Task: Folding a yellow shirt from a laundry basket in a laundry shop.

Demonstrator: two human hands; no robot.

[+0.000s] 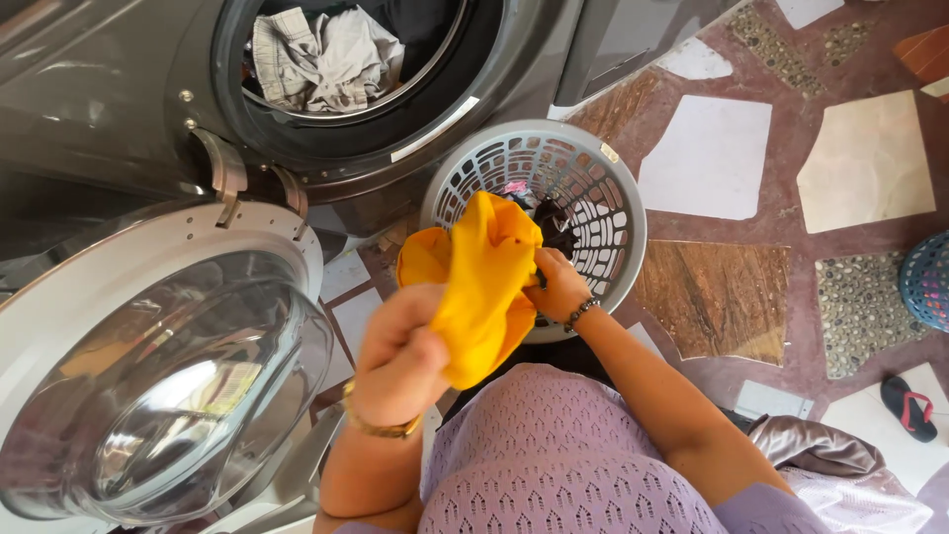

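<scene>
Both hands hold a yellow cloth [486, 287] at the centre of the frame, just above and in front of a grey basket [623, 213]. The left hand [400, 361], lower centre, has its fingers curled tight around the lower part of the cloth, bunching it in a fist; a gold bracelet [381, 425] sits on that wrist. The right hand [559, 287], just right of centre, pinches the cloth's right edge with fingers closed on the fabric; a dark beaded bracelet [581, 312] circles its wrist. The cloth rises from the two hands in a loose, folded heap, its top overlapping the basket's near rim.

The basket stands on the floor, upper centre, round with a latticed wall. Dark clothes [554, 222] lie inside it, with a small pink bit near the top.

In the upper left, the washer [119, 89] stands with its drum [356, 59] open; pale, crumpled garments [321, 54] lie inside. Its round glass door [168, 376] swings wide open across the lower left, close beside the left forearm.

The floor [707, 158] is a patchwork of stone slabs. A flip-flop [909, 405] lies at the lower right, and a blue basket [929, 282] shows at the right edge. The person wears a lilac knit top [563, 455].
</scene>
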